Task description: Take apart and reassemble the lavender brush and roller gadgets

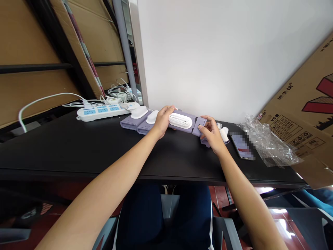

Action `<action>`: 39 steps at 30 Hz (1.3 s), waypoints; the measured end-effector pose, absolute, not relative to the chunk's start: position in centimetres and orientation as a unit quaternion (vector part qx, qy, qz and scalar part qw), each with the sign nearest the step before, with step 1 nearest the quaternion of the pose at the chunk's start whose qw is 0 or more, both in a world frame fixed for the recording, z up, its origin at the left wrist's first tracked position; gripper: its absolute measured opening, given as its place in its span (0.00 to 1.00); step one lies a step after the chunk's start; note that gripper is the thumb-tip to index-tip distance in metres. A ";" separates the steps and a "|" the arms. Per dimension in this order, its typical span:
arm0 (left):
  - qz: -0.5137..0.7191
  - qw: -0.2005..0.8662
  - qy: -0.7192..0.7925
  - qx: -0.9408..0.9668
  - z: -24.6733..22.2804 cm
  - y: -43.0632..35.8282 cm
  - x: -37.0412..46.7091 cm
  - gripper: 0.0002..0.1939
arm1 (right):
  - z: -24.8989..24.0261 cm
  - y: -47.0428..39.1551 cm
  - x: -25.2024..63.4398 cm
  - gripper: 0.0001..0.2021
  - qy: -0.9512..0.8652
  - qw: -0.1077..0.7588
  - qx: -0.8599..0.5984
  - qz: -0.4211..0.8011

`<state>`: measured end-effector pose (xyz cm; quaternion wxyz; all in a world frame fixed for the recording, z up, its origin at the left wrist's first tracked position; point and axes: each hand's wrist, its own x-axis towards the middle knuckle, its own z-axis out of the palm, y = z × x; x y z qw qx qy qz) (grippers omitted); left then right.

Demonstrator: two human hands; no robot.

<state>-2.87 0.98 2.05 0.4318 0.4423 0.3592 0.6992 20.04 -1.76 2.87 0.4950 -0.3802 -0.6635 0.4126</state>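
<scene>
Your left hand [164, 119] lies flat, fingers spread over the soft lilac folding pad [186, 122] at the back of the matte black bench [78, 149], touching its ribbed white oblong insert [180, 121]. Your right hand [212, 133] pinches the pad's right end flap. A glossy white power strip [101, 112] sits to the left; a phone [242, 146] and crinkled clear plastic [270, 142] lie to the right.
</scene>
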 end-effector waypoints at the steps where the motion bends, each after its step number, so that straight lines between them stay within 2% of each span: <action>1: 0.699 0.431 0.362 0.441 2.1 1.0 -2.9 0.16 | 2.8 -1.7 20.1 0.28 -0.663 0.500 -0.381 0.407; 9: 0.698 0.425 0.383 0.431 2.2 1.1 -3.7 0.19 | 2.7 -1.5 20.4 0.26 -0.666 0.516 -0.382 0.380; 21: 0.687 0.433 0.396 0.428 2.1 1.3 -3.6 0.18 | 3.0 -1.6 20.4 0.22 -0.640 0.562 -0.399 0.339; 25: 0.695 0.435 0.416 0.394 1.9 1.4 -3.7 0.22 | 2.6 -1.6 20.2 0.21 -0.654 0.556 -0.391 0.333; 33: 0.691 0.450 0.422 0.378 2.2 1.0 -3.1 0.20 | 2.4 -1.6 20.2 0.30 -0.691 0.473 -0.392 0.382; 39: 0.697 0.450 0.414 0.375 2.2 1.1 -3.2 0.19 | 2.9 -1.6 20.2 0.30 -0.623 0.548 -0.407 0.381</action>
